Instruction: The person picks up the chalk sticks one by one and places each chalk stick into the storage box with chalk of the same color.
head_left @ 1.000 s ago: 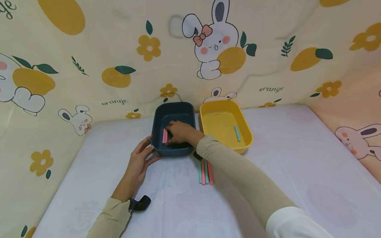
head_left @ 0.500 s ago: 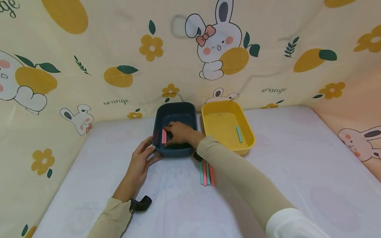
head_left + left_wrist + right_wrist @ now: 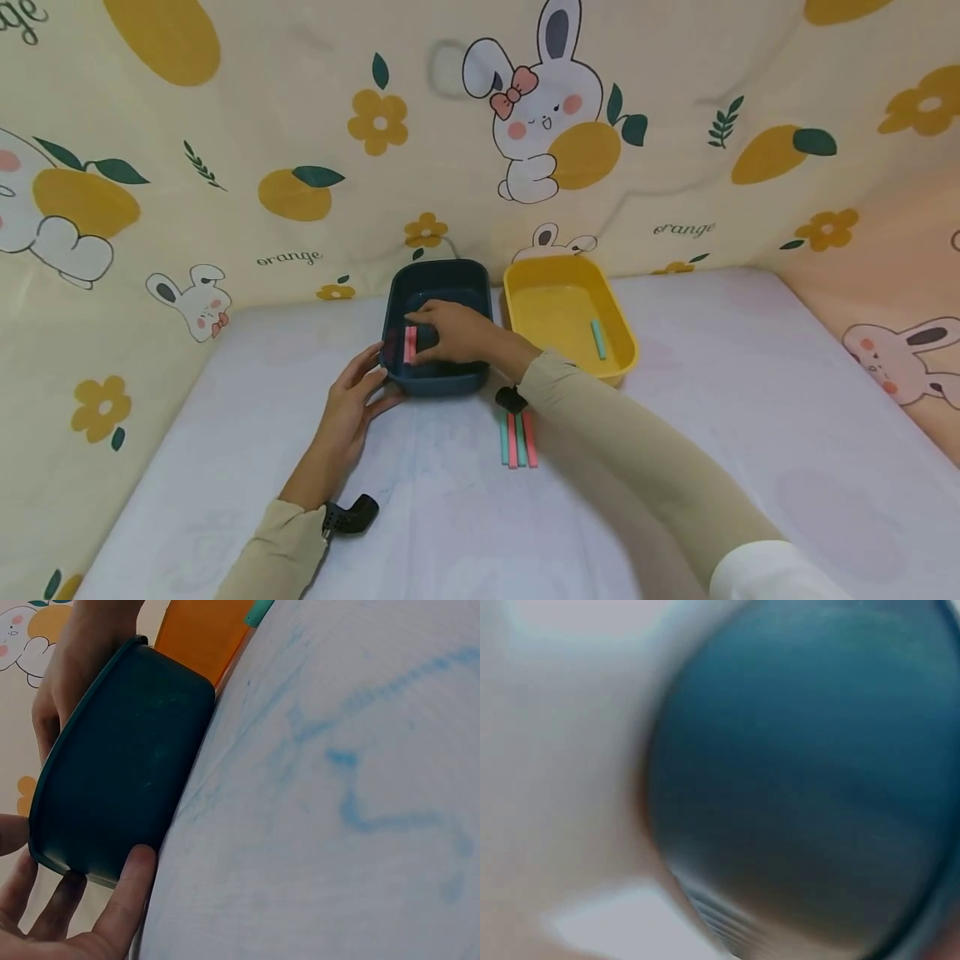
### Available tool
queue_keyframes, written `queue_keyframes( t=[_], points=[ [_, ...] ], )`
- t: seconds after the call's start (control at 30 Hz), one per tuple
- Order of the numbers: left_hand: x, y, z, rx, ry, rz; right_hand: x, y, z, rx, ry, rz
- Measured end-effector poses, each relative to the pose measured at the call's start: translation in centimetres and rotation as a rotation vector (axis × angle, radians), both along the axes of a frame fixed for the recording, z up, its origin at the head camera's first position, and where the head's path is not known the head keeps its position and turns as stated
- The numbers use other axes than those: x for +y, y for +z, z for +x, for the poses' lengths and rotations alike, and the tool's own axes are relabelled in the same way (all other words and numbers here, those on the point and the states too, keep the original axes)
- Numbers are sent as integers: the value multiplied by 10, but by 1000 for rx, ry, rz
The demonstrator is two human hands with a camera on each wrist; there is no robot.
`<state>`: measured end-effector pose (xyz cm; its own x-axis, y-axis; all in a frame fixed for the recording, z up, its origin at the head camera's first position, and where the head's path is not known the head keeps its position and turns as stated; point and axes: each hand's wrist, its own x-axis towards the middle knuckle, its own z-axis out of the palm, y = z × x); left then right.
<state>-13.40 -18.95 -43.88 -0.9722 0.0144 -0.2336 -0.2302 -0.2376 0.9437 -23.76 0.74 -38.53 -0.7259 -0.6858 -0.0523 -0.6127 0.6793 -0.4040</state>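
My right hand (image 3: 456,331) reaches into a dark blue plastic box (image 3: 442,387), thumb and forefinger spread apart. Just left of these fingertips, two pink sticks (image 3: 410,344) lie side by side on the box floor. My left hand (image 3: 357,396) rests its spread fingers against the box's near left corner. In the left wrist view its fingertips touch the outer wall of the box (image 3: 124,757), the thumb at the rim. Most of the right wrist view is the blurred blue box wall (image 3: 802,772); the right fingers are hidden there.
Close by on the right stands a yellow box (image 3: 551,312) with one green stick (image 3: 598,338) inside. In front of the boxes several green and pink sticks (image 3: 517,442) lie in a row on the white tablecloth (image 3: 420,517), under the right wrist. A printed curtain hangs behind.
My right hand's fingers have spread and drawn slightly away from the pink sticks, which stay on the box floor. The right forearm has shifted a little rightward. My left hand holds its place.
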Motion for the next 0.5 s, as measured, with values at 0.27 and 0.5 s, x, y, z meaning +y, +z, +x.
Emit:
queue_keyframes(
  t=[0.27,0.5],
  points=[
    [-2,2,1,3,-32,-65,27,10,27,-53,-29,-92],
    [0,0,-1,-3,-26,-87,64,21,56,-34,-4,-118]
  ],
)
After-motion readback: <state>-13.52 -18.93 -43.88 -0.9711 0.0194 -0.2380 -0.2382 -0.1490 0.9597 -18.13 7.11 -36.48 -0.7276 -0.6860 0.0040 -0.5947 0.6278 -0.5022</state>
